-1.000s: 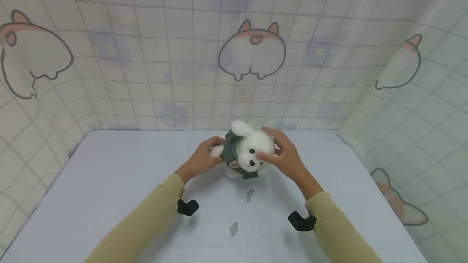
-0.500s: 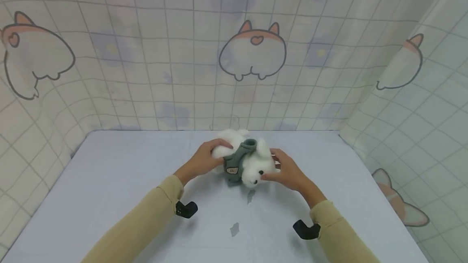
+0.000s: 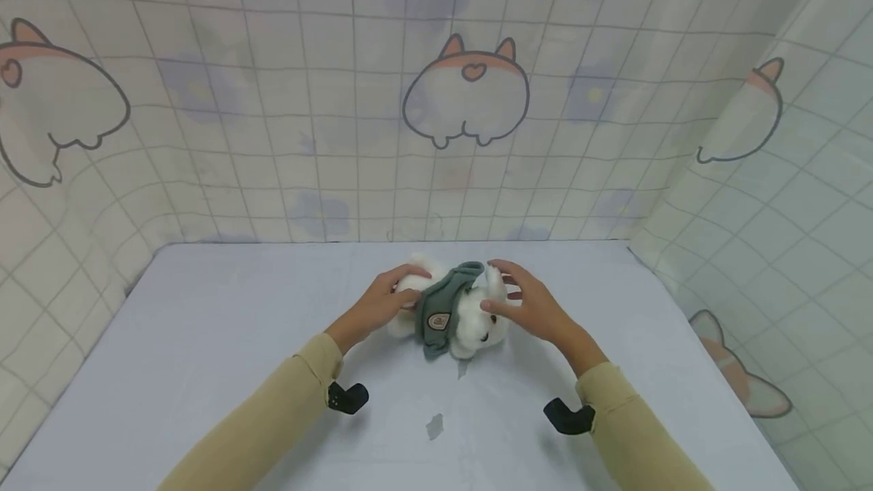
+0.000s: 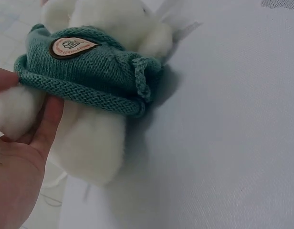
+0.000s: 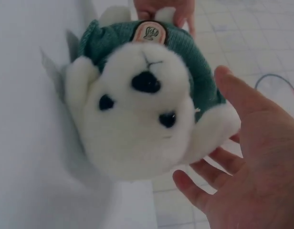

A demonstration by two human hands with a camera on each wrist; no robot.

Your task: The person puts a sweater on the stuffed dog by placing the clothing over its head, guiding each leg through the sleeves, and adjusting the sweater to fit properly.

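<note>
So the backdrop is a whitish fabric-looking sheet with a slightly wavy grey grid, pale purple blotches and cartoon corgi prints in orange and white. In front of it there's a flat white tabletop with a couple of jagged grey patches, one in the near middle and another poking out by the toy's head.

The toy is a fluffy white plush dog, lying on its side at the far middle of the table, head to the right and legs to the left. It's wearing a teal-green knitted sweater with a chunky rolled hem, a little braided cord and a dark-edged, peach-coloured teardrop badge. Its nose is a shiny black lump, with two round black eyes nearby.

Left hand is on the leg end: thumb and fingers pinch around a fuzzy white leg, right at the hem. Right hand is at the head end, thumb well apart from the fingers, which are spread and gently bent. The floppy upper ear sits between them with fingertips behind it; can't tell if it's actually being squeezed.

Both arms come in from the near side in khaki sleeves, each with a curved, matte black gadget at the cuff.
</note>
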